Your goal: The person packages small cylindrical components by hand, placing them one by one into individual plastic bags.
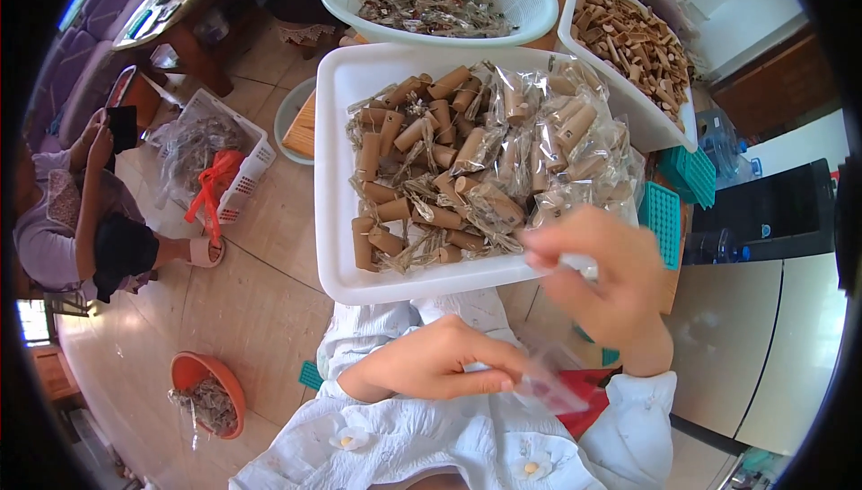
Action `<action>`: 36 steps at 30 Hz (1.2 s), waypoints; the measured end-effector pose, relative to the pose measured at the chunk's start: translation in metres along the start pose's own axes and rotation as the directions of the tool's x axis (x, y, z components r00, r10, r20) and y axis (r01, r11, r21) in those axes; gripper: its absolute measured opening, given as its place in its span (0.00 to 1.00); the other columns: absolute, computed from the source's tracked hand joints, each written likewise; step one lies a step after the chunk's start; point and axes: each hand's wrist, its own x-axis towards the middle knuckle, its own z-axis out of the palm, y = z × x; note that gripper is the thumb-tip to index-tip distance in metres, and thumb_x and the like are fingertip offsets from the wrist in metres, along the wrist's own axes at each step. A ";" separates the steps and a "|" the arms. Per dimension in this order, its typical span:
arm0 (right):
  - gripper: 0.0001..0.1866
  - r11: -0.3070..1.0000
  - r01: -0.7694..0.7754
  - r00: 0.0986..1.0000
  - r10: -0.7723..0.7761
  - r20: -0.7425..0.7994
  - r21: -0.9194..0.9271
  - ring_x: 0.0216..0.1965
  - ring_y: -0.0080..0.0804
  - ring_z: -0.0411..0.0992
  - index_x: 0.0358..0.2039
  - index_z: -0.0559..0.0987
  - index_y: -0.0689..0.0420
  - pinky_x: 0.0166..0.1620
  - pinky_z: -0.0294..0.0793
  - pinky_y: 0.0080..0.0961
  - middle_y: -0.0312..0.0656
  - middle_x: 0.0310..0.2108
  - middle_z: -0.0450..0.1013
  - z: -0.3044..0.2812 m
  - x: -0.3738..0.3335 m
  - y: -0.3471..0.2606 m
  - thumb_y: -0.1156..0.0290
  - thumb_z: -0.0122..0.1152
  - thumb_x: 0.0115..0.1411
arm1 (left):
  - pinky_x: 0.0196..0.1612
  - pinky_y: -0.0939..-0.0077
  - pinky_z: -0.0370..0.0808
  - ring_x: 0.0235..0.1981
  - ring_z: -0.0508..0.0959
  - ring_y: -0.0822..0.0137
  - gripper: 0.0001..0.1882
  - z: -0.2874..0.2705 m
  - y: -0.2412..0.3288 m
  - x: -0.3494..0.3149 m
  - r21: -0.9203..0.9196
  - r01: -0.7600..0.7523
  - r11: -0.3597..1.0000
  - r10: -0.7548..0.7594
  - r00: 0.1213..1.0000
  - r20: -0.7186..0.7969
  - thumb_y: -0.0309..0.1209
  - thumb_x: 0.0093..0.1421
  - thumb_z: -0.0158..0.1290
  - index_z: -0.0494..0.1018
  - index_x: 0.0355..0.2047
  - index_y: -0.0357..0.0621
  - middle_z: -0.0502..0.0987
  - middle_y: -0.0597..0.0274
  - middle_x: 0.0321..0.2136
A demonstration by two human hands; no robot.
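Observation:
Low over my lap, my left hand [444,360] is closed on a clear plastic bag [552,384]. My right hand [606,270] hovers above the near right edge of a white tray [332,261], its fingers curled and smeared by motion; whether they hold anything is unclear. Inside the tray lie many brown cylinders [368,158], several with twine-like cord around them. Those on the right side of the pile are wrapped in clear plastic bags [575,131]. Something red [584,391] lies under the clear bag, beside my right sleeve.
Beyond the tray stand a pale basin [337,5] of small wrapped pieces and a white bin [628,122] of brown wooden pieces. Green perforated baskets [662,220] sit at right. On the left are a white basket [260,162], an orange bucket [235,382] and a seated person [76,211].

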 end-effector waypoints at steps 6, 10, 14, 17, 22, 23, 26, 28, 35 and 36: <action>0.13 0.907 0.031 0.895 0.162 0.417 -0.420 0.28 0.42 0.70 0.27 0.75 0.61 0.33 0.69 0.35 0.45 0.24 0.70 0.072 0.055 0.039 0.65 0.60 0.45 | 0.29 0.74 0.72 0.26 0.76 0.63 0.11 0.006 -0.001 0.000 0.020 -0.182 0.983 0.179 0.979 0.096 0.27 0.55 0.51 0.73 0.38 0.38 0.77 0.57 0.28; 0.13 0.874 0.015 0.779 0.294 0.553 -0.486 0.31 0.43 0.70 0.27 0.76 0.61 0.34 0.69 0.35 0.46 0.24 0.69 0.104 0.067 0.042 0.64 0.60 0.45 | 0.28 0.75 0.72 0.26 0.76 0.63 0.11 0.005 0.003 -0.010 0.012 -0.185 0.983 0.184 0.980 0.082 0.27 0.54 0.51 0.73 0.37 0.37 0.77 0.57 0.27; 0.12 0.893 0.015 0.841 0.231 0.489 -0.449 0.33 0.44 0.70 0.25 0.76 0.61 0.35 0.69 0.36 0.46 0.25 0.69 0.104 0.067 0.043 0.65 0.60 0.45 | 0.28 0.75 0.72 0.26 0.76 0.63 0.09 0.002 0.009 -0.014 0.007 -0.201 0.980 0.201 0.979 0.036 0.26 0.54 0.51 0.73 0.36 0.36 0.77 0.57 0.27; 0.11 0.934 0.067 0.931 0.068 0.359 -0.351 0.33 0.44 0.70 0.29 0.74 0.61 0.34 0.69 0.33 0.45 0.26 0.69 0.079 0.065 0.038 0.67 0.58 0.48 | 0.29 0.76 0.73 0.26 0.77 0.64 0.07 -0.005 0.012 -0.020 0.044 -0.200 0.979 0.198 0.979 0.037 0.24 0.54 0.51 0.74 0.32 0.34 0.77 0.57 0.27; 0.11 0.990 0.047 0.987 -0.025 0.162 -0.135 0.29 0.48 0.69 0.34 0.68 0.62 0.32 0.68 0.35 0.48 0.27 0.68 0.034 0.054 0.011 0.75 0.54 0.50 | 0.34 0.74 0.73 0.28 0.77 0.65 0.04 -0.012 0.010 -0.040 -0.112 -0.281 0.953 0.235 0.921 -0.311 0.23 0.52 0.52 0.73 0.28 0.36 0.75 0.54 0.33; 0.11 0.991 -0.030 0.984 0.053 0.171 -0.134 0.29 0.48 0.69 0.35 0.67 0.61 0.32 0.68 0.35 0.48 0.28 0.68 0.025 0.047 0.004 0.75 0.54 0.50 | 0.35 0.73 0.73 0.29 0.77 0.66 0.03 -0.010 0.008 -0.040 -0.240 -0.327 0.914 0.193 0.870 -0.453 0.22 0.51 0.53 0.73 0.26 0.35 0.74 0.52 0.35; 0.12 0.979 -0.075 0.972 0.114 0.205 -0.192 0.29 0.48 0.69 0.36 0.66 0.60 0.31 0.68 0.34 0.48 0.31 0.68 0.012 0.028 -0.011 0.75 0.54 0.51 | 0.39 0.72 0.74 0.31 0.77 0.67 0.04 0.004 0.003 -0.032 -0.358 -0.460 0.812 0.076 0.693 -0.717 0.22 0.49 0.55 0.74 0.26 0.35 0.68 0.49 0.43; 0.14 0.979 -0.067 0.965 0.112 0.236 -0.191 0.28 0.47 0.69 0.37 0.66 0.60 0.30 0.69 0.33 0.47 0.30 0.68 0.012 0.018 -0.017 0.75 0.55 0.50 | 0.42 0.73 0.73 0.31 0.77 0.66 0.06 0.007 -0.002 -0.025 -0.349 -0.515 0.783 0.099 0.657 -0.747 0.24 0.48 0.57 0.74 0.26 0.34 0.63 0.49 0.48; 0.16 0.990 0.059 0.960 -0.022 0.279 -0.125 0.29 0.42 0.68 0.35 0.67 0.61 0.31 0.69 0.31 0.43 0.29 0.66 0.018 -0.004 -0.028 0.75 0.60 0.46 | 0.44 0.71 0.72 0.40 0.74 0.64 0.04 0.011 -0.004 -0.019 -0.381 -0.453 0.806 0.135 0.767 -0.627 0.21 0.50 0.54 0.74 0.28 0.34 0.65 0.48 0.47; 0.16 0.991 0.059 0.960 -0.023 0.278 -0.123 0.29 0.42 0.68 0.35 0.67 0.61 0.31 0.69 0.31 0.43 0.29 0.66 0.019 -0.006 -0.027 0.75 0.60 0.46 | 0.44 0.72 0.71 0.43 0.73 0.63 0.04 0.010 -0.004 -0.019 -0.403 -0.434 0.806 0.138 0.799 -0.585 0.20 0.50 0.53 0.74 0.29 0.34 0.67 0.48 0.46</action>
